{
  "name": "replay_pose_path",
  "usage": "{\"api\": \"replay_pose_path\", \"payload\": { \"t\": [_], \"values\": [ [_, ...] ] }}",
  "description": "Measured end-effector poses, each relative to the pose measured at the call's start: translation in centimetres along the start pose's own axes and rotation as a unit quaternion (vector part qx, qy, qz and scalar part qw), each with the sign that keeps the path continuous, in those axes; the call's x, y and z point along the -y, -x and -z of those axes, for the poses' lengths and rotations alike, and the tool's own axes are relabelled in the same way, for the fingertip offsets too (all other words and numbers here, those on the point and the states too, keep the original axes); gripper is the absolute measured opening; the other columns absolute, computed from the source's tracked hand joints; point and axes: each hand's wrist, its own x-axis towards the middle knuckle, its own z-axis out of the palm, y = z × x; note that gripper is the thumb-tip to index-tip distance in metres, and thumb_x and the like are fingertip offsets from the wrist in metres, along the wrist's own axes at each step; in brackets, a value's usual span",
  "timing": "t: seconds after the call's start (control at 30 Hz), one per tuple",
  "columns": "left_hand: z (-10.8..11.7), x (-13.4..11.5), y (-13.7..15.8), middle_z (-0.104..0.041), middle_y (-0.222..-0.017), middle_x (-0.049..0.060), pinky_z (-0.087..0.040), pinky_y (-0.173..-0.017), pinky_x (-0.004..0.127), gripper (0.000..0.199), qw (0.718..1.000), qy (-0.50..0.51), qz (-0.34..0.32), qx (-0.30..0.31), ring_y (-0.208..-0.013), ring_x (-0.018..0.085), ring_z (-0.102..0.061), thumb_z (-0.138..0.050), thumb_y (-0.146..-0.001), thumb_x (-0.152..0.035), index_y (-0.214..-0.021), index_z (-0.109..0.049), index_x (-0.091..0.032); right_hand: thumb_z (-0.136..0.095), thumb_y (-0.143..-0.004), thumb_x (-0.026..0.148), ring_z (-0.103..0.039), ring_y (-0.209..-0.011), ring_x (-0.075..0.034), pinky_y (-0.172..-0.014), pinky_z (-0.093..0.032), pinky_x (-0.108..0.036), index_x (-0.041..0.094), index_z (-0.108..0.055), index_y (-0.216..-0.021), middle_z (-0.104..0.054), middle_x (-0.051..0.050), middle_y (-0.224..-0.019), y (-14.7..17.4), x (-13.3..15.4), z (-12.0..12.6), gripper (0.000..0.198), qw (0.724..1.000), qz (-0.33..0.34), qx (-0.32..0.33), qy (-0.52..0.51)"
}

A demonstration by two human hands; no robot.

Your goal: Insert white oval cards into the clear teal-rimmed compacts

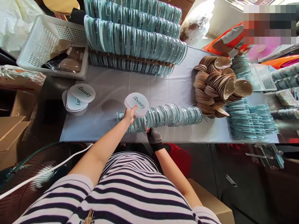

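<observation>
Bare, my left hand [130, 116] grips a small stack of round white cards [133, 101] printed "Sbeauty", its thumb lying across the top one. My right hand [154, 136] wears a dark dotted glove with fingertips bare. It pinches a thin white card [145, 127], seen nearly edge-on, against the near side of a row of clear round plastic cases [168, 115]. How far that card sits between the cases cannot be made out. The row lies on its side across the cloth, directly under and right of the left hand. More round cards [77, 104] lie piled at the left.
Racked rows of clear round cases [135, 37] stand at the back. Stacked brown oval pieces [210, 84] and piled clear cases [243, 121] occupy the right. A white perforated basket [30, 53] holds wrapped items at the left. Below the table's left end stands a fan [42, 177].
</observation>
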Motion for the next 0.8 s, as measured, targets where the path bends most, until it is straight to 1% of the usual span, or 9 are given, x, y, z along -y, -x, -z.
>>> {"api": "replay_pose_path", "payload": {
  "t": [0.2,0.4,0.5,0.6,0.63,0.7,0.73,0.77,0.8],
  "values": [
    [0.3,0.3,-0.1,-0.074,-0.112,0.009,-0.047,-0.107,0.042,0.039,1.000,-0.002,-0.008,0.017,-0.113,0.022,-0.066,-0.075,-0.076,-0.009,-0.114,-0.068,-0.018,-0.036,-0.100,0.028,-0.067,-0.085,-0.021,-0.066,-0.038,-0.025,0.014,-0.062,-0.110,-0.072,-0.012,-0.100,-1.7,0.2,0.1,0.031,0.999,-0.003,0.024,0.021],
    [0.5,0.5,-0.2,-0.074,-0.112,0.008,-0.046,-0.108,0.042,0.043,0.999,0.005,-0.014,0.029,-0.116,0.023,-0.064,-0.077,-0.074,-0.010,-0.116,-0.068,-0.018,-0.039,-0.098,0.027,-0.067,-0.092,-0.022,-0.071,-0.041,-0.025,0.015,-0.061,-0.112,-0.072,-0.011,-0.102,-2.2,0.6,-0.8,0.029,0.999,0.030,0.040,-0.003],
    [0.5,0.5,-0.3,-0.075,-0.110,0.007,-0.046,-0.107,0.040,0.041,0.999,0.008,-0.015,0.028,-0.116,0.021,-0.064,-0.075,-0.076,-0.009,-0.115,-0.068,-0.018,-0.036,-0.100,0.030,-0.068,-0.090,-0.022,-0.072,-0.043,-0.026,0.016,-0.061,-0.112,-0.072,-0.012,-0.101,-2.8,1.3,-0.9,0.031,0.999,0.014,0.046,0.003],
    [0.5,0.3,-0.3,-0.075,-0.109,0.007,-0.047,-0.107,0.038,0.037,1.000,0.008,-0.011,0.011,-0.115,0.021,-0.065,-0.073,-0.077,-0.008,-0.113,-0.068,-0.018,-0.037,-0.100,0.031,-0.069,-0.088,-0.023,-0.073,-0.044,-0.029,0.018,-0.061,-0.110,-0.072,-0.014,-0.098,-3.3,1.8,-0.5,0.029,0.998,-0.001,0.058,0.012],
    [0.5,0.3,-0.3,-0.075,-0.110,0.007,-0.048,-0.106,0.038,0.037,1.000,0.008,-0.010,0.007,-0.115,0.021,-0.065,-0.074,-0.077,-0.009,-0.113,-0.068,-0.018,-0.040,-0.099,0.029,-0.069,-0.088,-0.023,-0.073,-0.045,-0.030,0.018,-0.062,-0.108,-0.072,-0.015,-0.098,-3.4,1.8,-0.2,0.026,0.998,-0.006,0.062,0.000],
    [0.5,0.3,-0.3,-0.074,-0.112,0.008,-0.048,-0.106,0.038,0.040,1.000,0.011,-0.011,0.006,-0.114,0.021,-0.065,-0.075,-0.076,-0.010,-0.114,-0.068,-0.019,-0.043,-0.096,0.026,-0.069,-0.083,-0.022,-0.071,-0.047,-0.029,0.018,-0.061,-0.107,-0.072,-0.015,-0.096,-3.5,1.6,0.2,0.022,0.991,-0.023,0.098,-0.090],
    [0.5,0.4,-0.2,-0.074,-0.113,0.008,-0.048,-0.106,0.039,0.041,1.000,0.014,-0.014,0.007,-0.115,0.021,-0.065,-0.076,-0.076,-0.011,-0.115,-0.068,-0.019,-0.043,-0.096,0.026,-0.068,-0.078,-0.019,-0.068,-0.047,-0.027,0.018,-0.060,-0.109,-0.072,-0.014,-0.092,-3.5,1.5,0.4,0.023,0.980,-0.031,0.124,-0.150],
    [0.5,0.4,-0.2,-0.073,-0.114,0.008,-0.048,-0.106,0.039,0.043,1.000,0.017,-0.020,0.009,-0.115,0.022,-0.065,-0.077,-0.075,-0.011,-0.116,-0.067,-0.019,-0.042,-0.096,0.027,-0.067,-0.071,-0.017,-0.064,-0.048,-0.026,0.019,-0.058,-0.113,-0.072,-0.011,-0.088,-3.6,1.2,0.7,0.024,0.964,-0.032,0.158,-0.213],
    [0.5,0.6,-0.2,-0.073,-0.115,0.008,-0.047,-0.106,0.039,0.044,0.999,0.019,-0.026,0.009,-0.116,0.022,-0.065,-0.077,-0.075,-0.011,-0.117,-0.067,-0.019,-0.041,-0.096,0.028,-0.065,-0.063,-0.015,-0.060,-0.048,-0.024,0.019,-0.056,-0.116,-0.071,-0.009,-0.082,-3.7,0.9,0.9,0.027,0.940,-0.028,0.200,-0.273]
  ]
}}
